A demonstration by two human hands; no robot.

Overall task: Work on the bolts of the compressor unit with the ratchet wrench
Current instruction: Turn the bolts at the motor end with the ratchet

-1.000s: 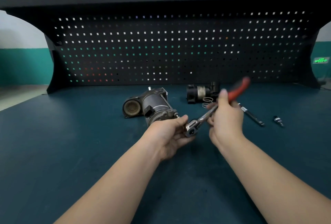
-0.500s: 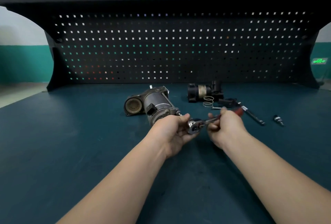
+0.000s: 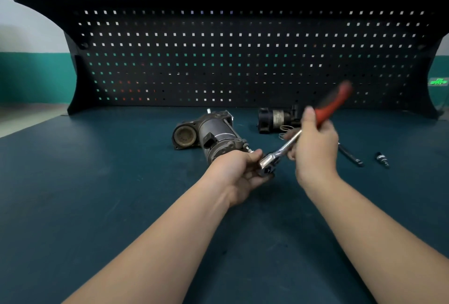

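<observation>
My right hand gripped the ratchet wrench; my left hand pinched its head at the compressor unit on the tabletop. Swinging fast, the socket could slip off the bolt.

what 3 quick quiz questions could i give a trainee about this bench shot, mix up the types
1. True or false: the ratchet wrench lies flat on the bench top.
2. Which hand grips the wrench's red handle? A) left hand B) right hand C) neither
3. Fill in: the left hand is at the wrench's ____ end, beside the compressor unit.

Key
1. False: it is held up, handle raised and blurred.
2. B, the right hand.
3. Head, the socket end.
</observation>
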